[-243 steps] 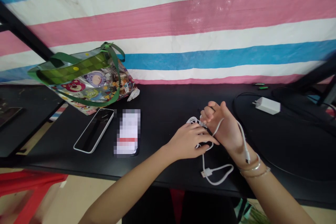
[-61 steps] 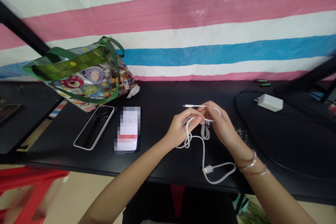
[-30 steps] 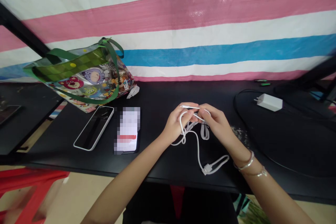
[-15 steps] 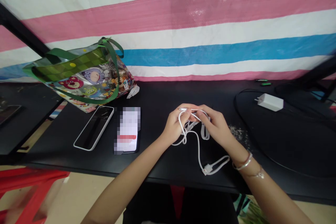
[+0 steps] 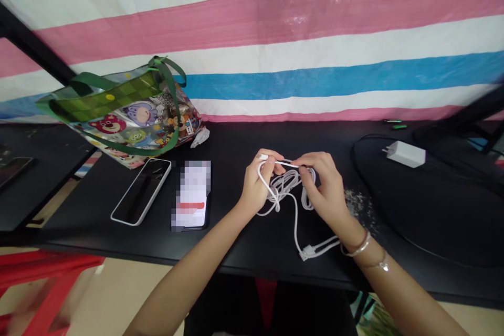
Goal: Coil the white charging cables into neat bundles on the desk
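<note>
Blk table [image 5: 236, 178] holds 1 printed tote bag [image 5: 134, 126], 1 white-cased phone [image 5: 140, 192], 1 phone w/ pixelated screen [image 5: 191, 195], 1 white USB cable [image 5: 295, 228], 1 white charger [image 5: 405, 154].

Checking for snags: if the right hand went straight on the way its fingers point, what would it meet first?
The looped white cable, just at the fingers of the right hand; the left hand lies beyond, though depth is unclear.

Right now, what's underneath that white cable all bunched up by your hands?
The white USB cable lies on the black table top. The table right under the bunched loops can't be seen, because the loops, the left hand and the right hand cover it.
</note>
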